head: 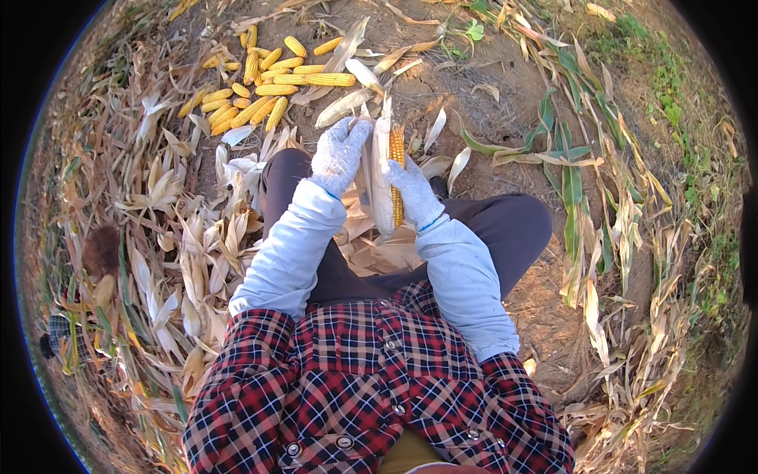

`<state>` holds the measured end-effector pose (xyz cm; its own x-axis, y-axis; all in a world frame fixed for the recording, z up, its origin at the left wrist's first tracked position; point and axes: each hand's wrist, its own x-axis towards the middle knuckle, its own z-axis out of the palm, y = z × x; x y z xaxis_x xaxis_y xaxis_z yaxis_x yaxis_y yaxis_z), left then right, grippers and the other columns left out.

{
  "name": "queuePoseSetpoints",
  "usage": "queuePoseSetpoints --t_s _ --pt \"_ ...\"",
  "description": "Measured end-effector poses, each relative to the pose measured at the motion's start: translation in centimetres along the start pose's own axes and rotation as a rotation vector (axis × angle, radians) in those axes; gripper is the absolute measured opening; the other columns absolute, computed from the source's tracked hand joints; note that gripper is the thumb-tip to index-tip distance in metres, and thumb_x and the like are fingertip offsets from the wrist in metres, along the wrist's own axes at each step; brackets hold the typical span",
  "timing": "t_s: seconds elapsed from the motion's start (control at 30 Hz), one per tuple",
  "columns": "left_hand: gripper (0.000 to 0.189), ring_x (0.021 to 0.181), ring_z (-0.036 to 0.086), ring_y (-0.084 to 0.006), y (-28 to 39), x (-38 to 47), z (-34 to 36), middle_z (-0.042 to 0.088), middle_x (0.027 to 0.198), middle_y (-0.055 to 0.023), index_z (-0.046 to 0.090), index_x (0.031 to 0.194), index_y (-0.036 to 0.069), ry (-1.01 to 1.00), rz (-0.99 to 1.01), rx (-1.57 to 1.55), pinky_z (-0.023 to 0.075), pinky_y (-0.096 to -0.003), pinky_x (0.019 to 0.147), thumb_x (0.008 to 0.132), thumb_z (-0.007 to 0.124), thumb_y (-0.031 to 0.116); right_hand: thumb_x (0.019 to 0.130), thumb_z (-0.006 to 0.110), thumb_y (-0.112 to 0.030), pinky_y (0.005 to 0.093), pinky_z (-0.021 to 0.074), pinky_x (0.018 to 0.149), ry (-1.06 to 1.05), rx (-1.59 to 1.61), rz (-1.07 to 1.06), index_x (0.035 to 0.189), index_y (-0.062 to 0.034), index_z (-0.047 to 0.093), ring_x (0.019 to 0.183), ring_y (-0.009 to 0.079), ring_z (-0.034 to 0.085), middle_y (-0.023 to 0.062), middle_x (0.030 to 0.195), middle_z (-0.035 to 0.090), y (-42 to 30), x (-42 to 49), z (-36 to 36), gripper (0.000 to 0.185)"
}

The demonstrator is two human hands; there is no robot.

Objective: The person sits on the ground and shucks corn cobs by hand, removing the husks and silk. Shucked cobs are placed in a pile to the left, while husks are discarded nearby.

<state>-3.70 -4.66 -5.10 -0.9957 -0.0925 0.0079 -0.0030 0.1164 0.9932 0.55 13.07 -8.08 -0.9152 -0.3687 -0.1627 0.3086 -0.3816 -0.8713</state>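
Both of my hands wear pale knit gloves and meet in front of my lap on one ear of corn. Orange-yellow kernels show along the right side of the ear [397, 178], while pale dry husk [382, 172] still covers its left side. My left hand [340, 153] grips husk leaves near the upper end of the ear. Lower on the right, my right hand [416, 188] holds the ear, its thumb against the kernels. Just beyond my left hand, an ear in its husk [343, 108] lies on the soil. The fingers are partly hidden behind the husk.
A loose pile of bare yellow corn ears [275, 89] lies ahead to the left. Stripped husks [201, 260] cover the ground at my left and between my legs. Corn stalks with green and dry leaves [571, 195] lie at right. Checked cloth [62, 335] shows at far left.
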Motion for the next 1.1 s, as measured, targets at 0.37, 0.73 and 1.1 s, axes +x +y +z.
queuePoseSetpoints --t_s 0.37,0.73,1.1 --pt "0.032 0.077 0.061 -0.0178 0.7 -0.3 0.3 0.061 0.088 -0.0005 0.068 0.114 0.006 0.031 -0.351 -0.878 0.0565 -0.0362 0.078 0.104 0.062 0.036 0.099 0.058 -0.061 0.0449 0.0574 0.098 0.183 0.439 -0.021 0.146 -0.0034 0.047 0.107 0.0326 0.069 0.0211 0.123 0.066 -2.1 -0.5 0.6 0.075" --pt "0.029 0.065 0.051 -0.0093 -1.3 0.0 -2.1 0.053 0.074 0.0033 0.067 0.112 0.005 0.044 -0.420 -0.712 0.0463 -0.0265 0.058 0.101 0.066 0.031 0.097 0.047 -0.071 0.0632 0.0519 0.099 0.606 0.798 -0.310 0.125 -0.0087 0.053 0.093 0.0378 0.061 0.0149 0.097 0.059 -4.2 1.2 -2.7 0.069" --pt "0.048 0.109 0.062 -0.0168 -7.3 1.8 -4.1 0.068 0.117 -0.0070 0.064 0.130 0.002 -0.051 -0.230 0.185 0.0476 -0.0320 0.099 0.096 0.073 0.034 0.094 0.055 -0.070 0.0607 0.0482 0.103 0.489 0.813 -0.321 0.129 -0.0107 0.055 0.094 0.0351 0.058 0.0125 0.096 0.057 -3.9 0.9 -2.8 0.069"
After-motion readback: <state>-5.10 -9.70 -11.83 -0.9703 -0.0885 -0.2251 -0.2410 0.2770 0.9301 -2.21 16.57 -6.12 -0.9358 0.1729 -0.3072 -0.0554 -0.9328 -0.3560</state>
